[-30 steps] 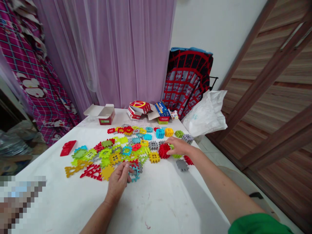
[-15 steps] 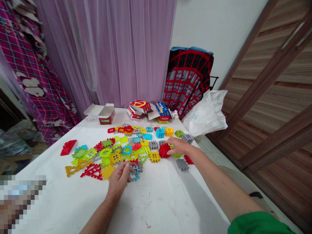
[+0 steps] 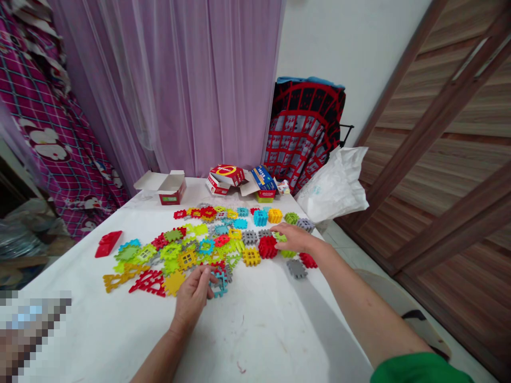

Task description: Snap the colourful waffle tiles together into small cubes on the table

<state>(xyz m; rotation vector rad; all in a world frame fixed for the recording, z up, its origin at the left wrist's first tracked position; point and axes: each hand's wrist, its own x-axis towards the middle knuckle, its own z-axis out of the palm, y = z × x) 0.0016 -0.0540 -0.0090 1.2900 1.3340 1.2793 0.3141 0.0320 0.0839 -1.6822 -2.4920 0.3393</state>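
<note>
My left hand (image 3: 194, 291) is at the front edge of the block pile, fingers curled and the thumb near the fingertips, at the left edge of a blue toothed building plate (image 3: 220, 290). My right hand (image 3: 294, 238) reaches in from the right, its fingers stretched out and apart over lime-green toothed plates (image 3: 288, 254). The fingertips are close beside a stack of red toothed plates (image 3: 267, 247); I cannot tell whether they touch it. A grey toothed plate (image 3: 297, 269) lies flat below this hand, with red plates (image 3: 308, 260) to its right.
Mixed interlocking plates (image 3: 187, 259) spread over the white table (image 3: 239, 340). Blue (image 3: 261, 217) and yellow (image 3: 275, 215) stacks stand farther back. Opened boxes (image 3: 171, 197) line the far edge; a white bag (image 3: 333, 186) is at the right. A red piece (image 3: 108, 244) lies left.
The whole view has shifted slightly, so everything sits a little farther left. Both hands stay almost where they were among the plates.
</note>
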